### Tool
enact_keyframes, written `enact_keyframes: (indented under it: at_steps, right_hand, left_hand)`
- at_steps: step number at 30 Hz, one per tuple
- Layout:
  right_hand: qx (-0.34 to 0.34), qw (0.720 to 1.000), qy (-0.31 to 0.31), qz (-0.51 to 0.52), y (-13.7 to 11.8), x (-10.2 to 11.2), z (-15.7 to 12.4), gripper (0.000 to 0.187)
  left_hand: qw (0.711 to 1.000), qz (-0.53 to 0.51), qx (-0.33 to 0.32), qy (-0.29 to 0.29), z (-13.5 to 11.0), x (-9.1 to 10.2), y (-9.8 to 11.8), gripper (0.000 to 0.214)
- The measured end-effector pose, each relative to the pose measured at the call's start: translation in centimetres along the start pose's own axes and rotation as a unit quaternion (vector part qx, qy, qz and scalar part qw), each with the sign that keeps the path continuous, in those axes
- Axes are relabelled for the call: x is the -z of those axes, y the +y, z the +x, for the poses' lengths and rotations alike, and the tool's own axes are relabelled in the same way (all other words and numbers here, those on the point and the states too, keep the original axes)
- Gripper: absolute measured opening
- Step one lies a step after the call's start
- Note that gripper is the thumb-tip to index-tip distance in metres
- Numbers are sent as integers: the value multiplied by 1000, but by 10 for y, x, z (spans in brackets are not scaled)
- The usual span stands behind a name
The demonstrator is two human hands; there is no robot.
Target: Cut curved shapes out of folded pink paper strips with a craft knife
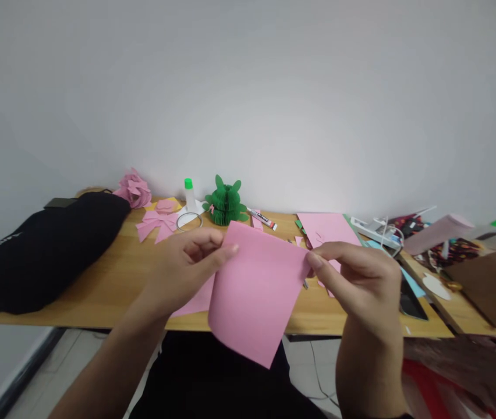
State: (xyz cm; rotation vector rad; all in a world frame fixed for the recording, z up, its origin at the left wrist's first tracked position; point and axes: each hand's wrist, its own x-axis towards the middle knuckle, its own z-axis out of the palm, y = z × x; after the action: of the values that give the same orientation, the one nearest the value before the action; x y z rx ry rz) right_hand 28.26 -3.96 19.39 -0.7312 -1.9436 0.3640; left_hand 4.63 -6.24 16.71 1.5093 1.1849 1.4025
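Note:
A folded sheet of pink paper (254,291) hangs in the air over the near edge of the wooden table (99,291). My left hand (187,262) pinches its upper left corner between thumb and fingers. My right hand (357,279) pinches its upper right corner. The fold curves down toward me, and both hands are closed on the sheet.
A black bag (42,250) lies at the left. Behind the hands sit a pink paper flower (134,189), pink paper bows (158,224), a green-capped glue bottle (190,195), a green paper cactus (226,202), a glue tube (263,219) and a flat pink sheet (329,228). Clutter and a brown box (492,285) fill the right.

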Motion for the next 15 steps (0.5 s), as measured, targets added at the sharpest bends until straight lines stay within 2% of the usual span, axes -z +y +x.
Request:
enact_keyframes:
  at_steps: [2,4,9,15]
  right_hand:
    - [-19,1000,14,9,1,-1,-3,18]
    - [-36,999,28,19,1,-1,-7,18]
    - [-62,995,57,50,4,1,-13,17]
    - [-51,995,63,53,8,2,-17,18]
  left_hand:
    - [998,-46,20,-29,0,-3,-2,11]
    - [996,-75,38,-30,-1,-6,-6,9]
    - [992,-100,30,70,-3,-6,-17,4]
    - [994,-75,15,80,-4,-7,-16,1]
